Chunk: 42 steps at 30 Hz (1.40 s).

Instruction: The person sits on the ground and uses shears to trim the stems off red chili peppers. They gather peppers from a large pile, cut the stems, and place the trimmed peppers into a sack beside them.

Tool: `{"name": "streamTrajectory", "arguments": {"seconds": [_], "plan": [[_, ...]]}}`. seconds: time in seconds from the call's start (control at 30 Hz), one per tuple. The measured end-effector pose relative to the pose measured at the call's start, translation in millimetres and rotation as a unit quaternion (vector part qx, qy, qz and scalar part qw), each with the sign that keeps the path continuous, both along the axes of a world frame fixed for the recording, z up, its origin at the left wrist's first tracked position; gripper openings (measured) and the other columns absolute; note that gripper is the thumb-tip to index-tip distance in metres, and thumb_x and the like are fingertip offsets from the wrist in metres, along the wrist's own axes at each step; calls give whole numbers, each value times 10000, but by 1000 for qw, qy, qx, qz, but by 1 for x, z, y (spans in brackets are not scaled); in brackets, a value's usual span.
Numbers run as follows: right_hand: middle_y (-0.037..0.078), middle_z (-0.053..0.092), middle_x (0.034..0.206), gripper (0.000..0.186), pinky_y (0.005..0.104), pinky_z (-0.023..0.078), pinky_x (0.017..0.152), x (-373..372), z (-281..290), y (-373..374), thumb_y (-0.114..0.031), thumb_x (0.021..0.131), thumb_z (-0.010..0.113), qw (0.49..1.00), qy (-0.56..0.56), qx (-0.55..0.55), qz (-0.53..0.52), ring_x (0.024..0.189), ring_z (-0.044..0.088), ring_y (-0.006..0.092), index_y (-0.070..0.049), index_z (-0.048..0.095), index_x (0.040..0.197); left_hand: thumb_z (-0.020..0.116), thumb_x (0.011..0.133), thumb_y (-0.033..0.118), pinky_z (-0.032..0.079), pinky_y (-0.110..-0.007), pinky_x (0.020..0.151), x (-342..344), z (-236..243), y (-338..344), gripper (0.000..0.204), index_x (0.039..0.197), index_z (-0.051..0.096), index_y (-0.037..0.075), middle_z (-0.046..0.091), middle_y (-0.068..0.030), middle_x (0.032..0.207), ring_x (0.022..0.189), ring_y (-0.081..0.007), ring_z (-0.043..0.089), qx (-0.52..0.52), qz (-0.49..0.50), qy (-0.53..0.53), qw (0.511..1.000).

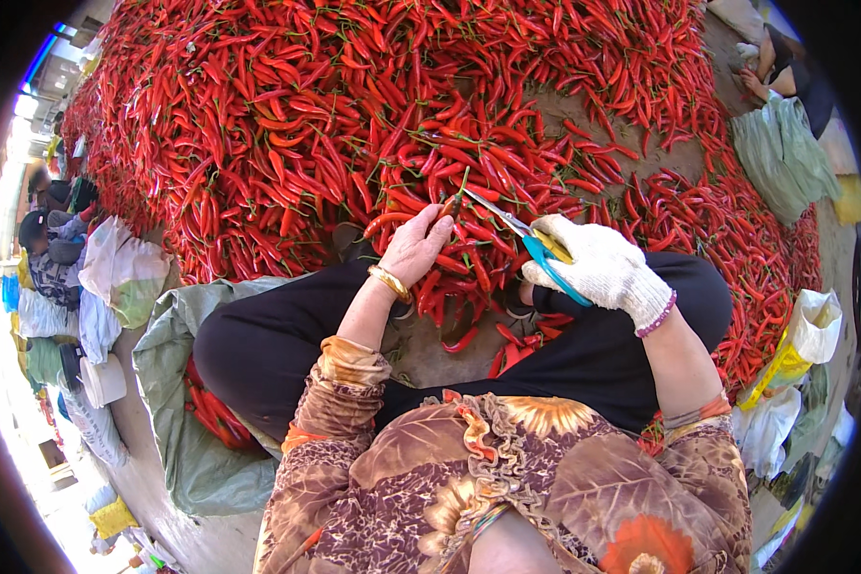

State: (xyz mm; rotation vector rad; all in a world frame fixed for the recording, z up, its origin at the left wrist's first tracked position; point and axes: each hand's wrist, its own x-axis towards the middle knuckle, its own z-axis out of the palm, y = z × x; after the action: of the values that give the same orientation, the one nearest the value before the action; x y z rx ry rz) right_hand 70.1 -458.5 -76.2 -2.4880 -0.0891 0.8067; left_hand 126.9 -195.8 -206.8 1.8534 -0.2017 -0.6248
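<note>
My bare left hand (414,244), with a gold bangle at the wrist, pinches a chili pepper (454,206) whose long green stem points up. My right hand (588,268), in a white knitted glove, grips scissors (541,255) with blue-and-yellow handles, their blades partly open and angled toward the pepper's stem; whether they touch it I cannot tell. Just beyond both hands lies a large heap of red chilies (297,124) with green stems, spreading down between my crossed legs.
A green woven sack (187,430) with chilies lies by my left knee. People (53,239) sit among bags at the left; another person (775,67) is at the upper right, near a pale green sack (780,158). A white-and-yellow bag (794,344) stands right of me.
</note>
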Motion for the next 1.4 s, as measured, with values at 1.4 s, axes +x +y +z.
{"name": "streamTrajectory", "arguments": {"seconds": [1.4], "plan": [[220,679,1000,549,394,523,815,1,-1,-2,-373,819,743,992,-59,80,-78,937,679,372,-36,585,1222,699,756,177,536,-425,819,26,-72,11,255,1005,646,166,575,-67,1010,1029,-293,588,455,-171,-331,809]]}}
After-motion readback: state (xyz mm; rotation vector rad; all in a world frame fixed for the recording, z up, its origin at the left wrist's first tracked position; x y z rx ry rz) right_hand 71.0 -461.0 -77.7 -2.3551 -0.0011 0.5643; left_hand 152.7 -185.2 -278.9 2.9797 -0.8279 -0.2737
